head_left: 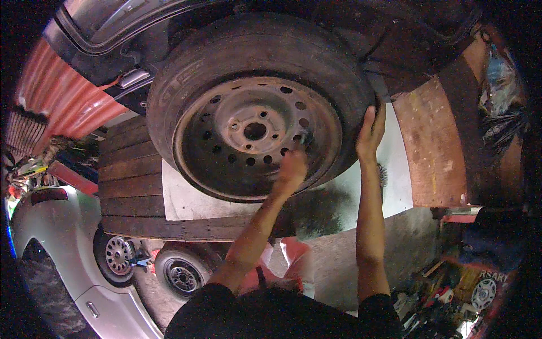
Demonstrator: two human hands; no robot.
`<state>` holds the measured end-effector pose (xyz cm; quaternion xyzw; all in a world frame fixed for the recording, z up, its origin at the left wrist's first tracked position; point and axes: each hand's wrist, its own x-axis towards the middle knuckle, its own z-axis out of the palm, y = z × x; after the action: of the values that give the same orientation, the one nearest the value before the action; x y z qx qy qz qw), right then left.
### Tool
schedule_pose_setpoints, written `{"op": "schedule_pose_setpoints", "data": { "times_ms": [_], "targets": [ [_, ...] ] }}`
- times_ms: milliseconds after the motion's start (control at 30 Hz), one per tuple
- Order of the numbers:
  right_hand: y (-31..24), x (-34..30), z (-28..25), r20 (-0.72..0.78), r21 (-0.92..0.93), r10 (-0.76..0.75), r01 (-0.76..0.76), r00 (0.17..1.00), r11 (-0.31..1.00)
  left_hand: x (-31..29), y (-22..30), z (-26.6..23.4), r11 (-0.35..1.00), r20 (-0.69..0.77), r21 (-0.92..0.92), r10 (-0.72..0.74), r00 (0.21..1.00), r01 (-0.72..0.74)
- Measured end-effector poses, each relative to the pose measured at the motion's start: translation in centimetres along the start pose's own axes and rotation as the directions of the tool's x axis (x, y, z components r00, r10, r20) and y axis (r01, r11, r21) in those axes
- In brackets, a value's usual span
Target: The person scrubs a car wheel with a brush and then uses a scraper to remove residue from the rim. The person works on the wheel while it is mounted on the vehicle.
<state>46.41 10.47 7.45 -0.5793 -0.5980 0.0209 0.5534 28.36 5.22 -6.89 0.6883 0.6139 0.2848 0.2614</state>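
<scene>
A car wheel, a black tyre (316, 53) on a rusty steel rim (226, 96), stands tilted in front of me on a white sheet (189, 195). The rim has a centre hole, bolt holes and a ring of round vents. My left hand (292, 169) is closed in a fist over the lower right part of the rim. A small, blurred greyish thing shows just above its fingers, too smeared to name. Against the tyre's right side lies my right hand (371, 134), its fingers stretched up along the tread.
Dark planks (127, 164) lie under the sheet. A brown board (432, 141) is at the right. Dark car bodywork (118, 22) hangs above. Lower left are a silver car body (68, 226) and a spare wheel (183, 274); cluttered tools fill the lower right.
</scene>
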Motion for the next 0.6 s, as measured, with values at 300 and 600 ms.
{"op": "schedule_pose_setpoints", "data": {
  "times_ms": [300, 600],
  "targets": [
    [-1.3, 0.3, 0.6, 0.008, 0.033, -0.009, 0.009, 1.0, 0.999, 1.4, -4.3, 1.2, 0.992, 0.015, 0.125, -0.019, 1.0, 0.017],
    [-1.1, 0.1, 0.5, -0.003, 0.049, 0.031, -0.031, 1.0, 0.998, 0.2, -2.9, 1.5, 0.993, 0.086, 0.115, 0.019, 0.996, -0.029]
  ]
}}
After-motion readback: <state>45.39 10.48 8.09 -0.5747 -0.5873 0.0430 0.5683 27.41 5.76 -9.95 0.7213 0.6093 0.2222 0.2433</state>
